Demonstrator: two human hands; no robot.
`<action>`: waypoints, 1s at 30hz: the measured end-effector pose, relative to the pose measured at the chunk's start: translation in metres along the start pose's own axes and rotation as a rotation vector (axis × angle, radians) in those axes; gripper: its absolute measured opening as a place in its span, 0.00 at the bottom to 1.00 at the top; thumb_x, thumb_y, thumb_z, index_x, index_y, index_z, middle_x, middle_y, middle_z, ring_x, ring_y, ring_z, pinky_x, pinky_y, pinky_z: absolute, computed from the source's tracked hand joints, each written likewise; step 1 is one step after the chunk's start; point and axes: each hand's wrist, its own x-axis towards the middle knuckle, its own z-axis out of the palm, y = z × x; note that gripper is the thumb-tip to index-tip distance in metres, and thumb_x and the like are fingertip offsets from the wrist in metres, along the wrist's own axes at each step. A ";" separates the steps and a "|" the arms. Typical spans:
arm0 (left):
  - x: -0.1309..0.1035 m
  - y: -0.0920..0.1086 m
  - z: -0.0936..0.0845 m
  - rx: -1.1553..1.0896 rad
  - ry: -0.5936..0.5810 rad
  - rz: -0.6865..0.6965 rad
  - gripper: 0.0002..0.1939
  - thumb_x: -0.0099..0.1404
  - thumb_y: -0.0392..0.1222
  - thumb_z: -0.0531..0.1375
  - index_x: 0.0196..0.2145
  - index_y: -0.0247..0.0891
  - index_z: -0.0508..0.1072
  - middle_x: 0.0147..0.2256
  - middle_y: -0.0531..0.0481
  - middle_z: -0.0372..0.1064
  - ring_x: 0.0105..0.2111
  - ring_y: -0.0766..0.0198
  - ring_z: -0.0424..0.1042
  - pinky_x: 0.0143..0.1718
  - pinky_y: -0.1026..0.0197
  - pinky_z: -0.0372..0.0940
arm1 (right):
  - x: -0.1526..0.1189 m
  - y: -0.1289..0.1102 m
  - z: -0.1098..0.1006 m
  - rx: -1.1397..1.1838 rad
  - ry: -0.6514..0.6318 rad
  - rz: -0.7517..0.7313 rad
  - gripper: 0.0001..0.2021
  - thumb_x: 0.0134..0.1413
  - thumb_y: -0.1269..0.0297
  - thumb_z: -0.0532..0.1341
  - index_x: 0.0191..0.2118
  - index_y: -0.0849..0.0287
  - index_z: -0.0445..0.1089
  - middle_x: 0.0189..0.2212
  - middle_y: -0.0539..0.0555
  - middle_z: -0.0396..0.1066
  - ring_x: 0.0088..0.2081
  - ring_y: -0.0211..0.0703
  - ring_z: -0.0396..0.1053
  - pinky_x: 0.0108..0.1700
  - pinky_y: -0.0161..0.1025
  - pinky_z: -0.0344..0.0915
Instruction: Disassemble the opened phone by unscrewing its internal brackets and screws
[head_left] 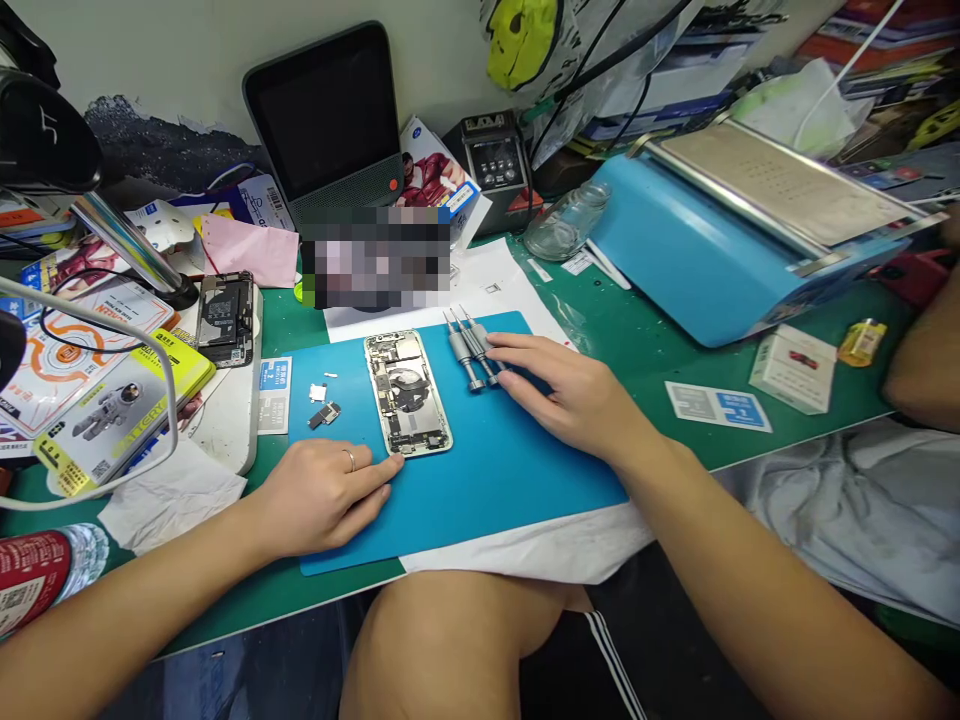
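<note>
On a blue mat (480, 490) lies an opened phone (409, 392), its inner parts and frame showing. My left hand (330, 492) rests on the mat with the index finger stretched out to the phone's lower edge. To the right of the phone lie several grey precision screwdrivers (471, 350), side by side with their tips pointing away from me. My right hand (566, 385) is at their right side, fingers spread, the fingertips at or touching the nearest screwdriver. Left of the phone are a small dark phone part (325, 414) and a silver metal shield piece (318, 393).
Another opened phone (225, 318) lies on a white device at the left, beside yellow battery boxes (124, 415). A screen device (326, 115) stands at the back. A blue machine (675, 250), a glass jar (568, 222) and a small white box (793, 368) are on the right. Another person's arm (922, 340) shows at the right edge.
</note>
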 end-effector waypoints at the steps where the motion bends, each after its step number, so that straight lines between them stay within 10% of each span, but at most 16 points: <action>1: 0.000 0.000 0.000 0.000 0.001 0.001 0.16 0.77 0.39 0.53 0.53 0.32 0.76 0.29 0.51 0.72 0.26 0.64 0.72 0.26 0.60 0.63 | -0.001 -0.001 0.001 0.005 0.004 0.009 0.15 0.67 0.65 0.60 0.56 0.52 0.75 0.60 0.57 0.75 0.60 0.55 0.75 0.62 0.54 0.75; 30: 0.001 -0.001 0.001 0.024 0.017 0.008 0.15 0.76 0.39 0.54 0.52 0.33 0.76 0.28 0.51 0.72 0.25 0.64 0.71 0.25 0.61 0.60 | -0.007 -0.006 0.009 0.006 0.121 -0.036 0.14 0.65 0.67 0.61 0.53 0.54 0.76 0.55 0.61 0.77 0.55 0.55 0.77 0.58 0.56 0.76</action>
